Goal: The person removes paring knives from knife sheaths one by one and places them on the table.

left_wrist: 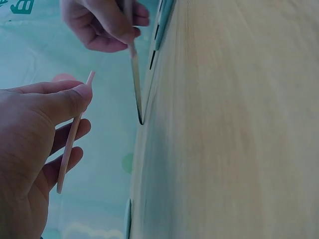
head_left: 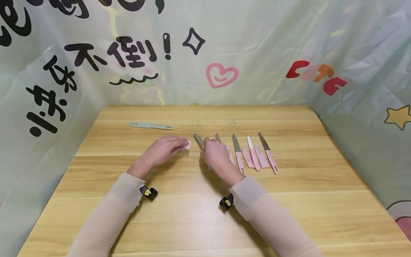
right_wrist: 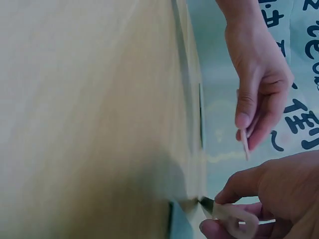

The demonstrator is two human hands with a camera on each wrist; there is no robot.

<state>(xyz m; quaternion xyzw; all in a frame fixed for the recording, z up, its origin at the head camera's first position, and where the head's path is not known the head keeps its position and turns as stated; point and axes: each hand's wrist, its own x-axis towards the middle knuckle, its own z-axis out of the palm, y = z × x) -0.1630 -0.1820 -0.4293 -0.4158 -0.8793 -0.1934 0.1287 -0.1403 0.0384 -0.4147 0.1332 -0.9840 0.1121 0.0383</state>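
Observation:
In the head view my left hand is raised over the left-middle of the table. It pinches a flat pink knife sheath between thumb and fingers, as the left wrist view shows. To its right, my right hand grips a knife by its pale handle. The bare blade points away from me and slightly left in the head view. Sheath and knife are apart. A green sheath lies close by the right hand, mostly hidden under it in the head view.
Right of the hands lies a row of several unsheathed knives, among them one with a pink handle, with pink sheaths between them. A green sheathed knife lies at the back left. A printed curtain hangs behind the table.

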